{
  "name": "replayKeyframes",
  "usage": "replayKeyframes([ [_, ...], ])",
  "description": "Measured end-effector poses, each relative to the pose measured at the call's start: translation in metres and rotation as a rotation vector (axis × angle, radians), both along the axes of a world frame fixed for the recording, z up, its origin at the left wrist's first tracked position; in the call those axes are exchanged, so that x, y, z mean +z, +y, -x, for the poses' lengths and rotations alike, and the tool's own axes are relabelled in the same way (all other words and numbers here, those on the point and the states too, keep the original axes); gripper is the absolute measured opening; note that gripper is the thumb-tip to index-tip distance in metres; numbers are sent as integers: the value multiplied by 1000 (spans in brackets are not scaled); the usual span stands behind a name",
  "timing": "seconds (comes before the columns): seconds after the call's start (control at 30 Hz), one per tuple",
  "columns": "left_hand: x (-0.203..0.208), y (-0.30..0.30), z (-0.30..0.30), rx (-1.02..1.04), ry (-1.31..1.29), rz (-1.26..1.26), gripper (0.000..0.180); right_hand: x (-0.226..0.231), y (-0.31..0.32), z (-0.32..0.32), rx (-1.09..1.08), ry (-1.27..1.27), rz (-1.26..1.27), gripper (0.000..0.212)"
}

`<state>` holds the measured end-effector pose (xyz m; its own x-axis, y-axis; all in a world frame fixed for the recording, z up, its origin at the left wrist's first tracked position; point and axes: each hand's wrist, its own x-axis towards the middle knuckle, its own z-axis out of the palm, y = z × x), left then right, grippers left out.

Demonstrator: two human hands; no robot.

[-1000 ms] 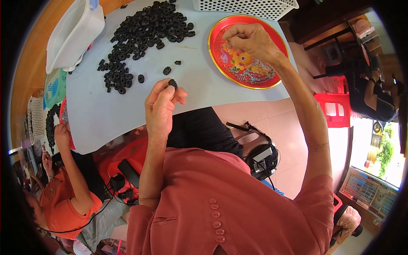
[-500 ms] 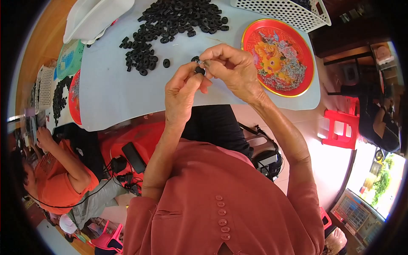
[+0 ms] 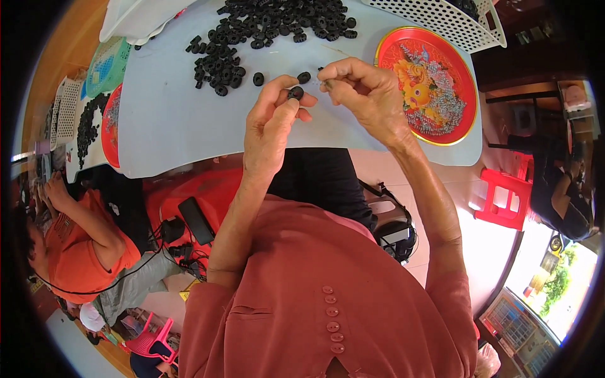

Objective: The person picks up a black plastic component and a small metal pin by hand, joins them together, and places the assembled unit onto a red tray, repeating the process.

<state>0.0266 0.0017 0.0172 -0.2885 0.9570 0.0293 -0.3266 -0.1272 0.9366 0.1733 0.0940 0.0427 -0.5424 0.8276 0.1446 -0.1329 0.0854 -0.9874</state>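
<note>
My left hand (image 3: 268,129) pinches a small black toy wheel (image 3: 295,93) between thumb and fingertips, above the near part of the table. To its right, my right hand (image 3: 372,97) is closed in a pinch, apart from the wheel. What its fingertips hold is too small to make out; something pale shows beside them. One loose black wheel (image 3: 304,77) lies just beyond my hands, another (image 3: 258,79) further left. Past them spreads a pile of black wheels (image 3: 277,25). A red round tray (image 3: 469,110) with many small silvery pieces stands right of my right hand.
A white perforated basket (image 3: 435,25) stands at the back right, and a white tub (image 3: 135,19) at the back left. Left of me a person in orange (image 3: 94,246) sits at another table. A red stool (image 3: 504,198) stands on the floor at right.
My hands have drawn apart: the right fingertips have left the wheel in my left hand and moved right. The table sits slightly higher and further right in view.
</note>
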Motion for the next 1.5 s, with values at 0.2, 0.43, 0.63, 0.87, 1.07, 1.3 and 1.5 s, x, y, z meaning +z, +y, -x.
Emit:
replayKeyframes([
  [0.2, -5, -2, 0, -55, -28, 41, 24, 14, 7, -5, 141, -282, -32, 14],
  [0.43, -5, -4, -1, -74, 117, 59, 21, 25, 8, -4, 206, -350, -57, 13],
  [0.63, -1, -4, -5, -64, 266, 44, 21, 20, 8, -2, 234, -397, -86, 12],
  [0.87, -5, -3, -2, -104, 192, 53, 19, 11, 6, 3, 161, -297, -28, 8],
  [1.07, -8, -11, 14, 81, 188, 47, 18, 12, 41, 1, -28, -593, -644, 14],
  [1.3, -13, -7, 13, 68, 147, 16, 19, -8, 42, 18, 64, -946, -1076, 20],
  [1.5, -16, -7, 17, 29, 149, -10, 20, 4, 47, 19, 114, -822, -819, 16],
])
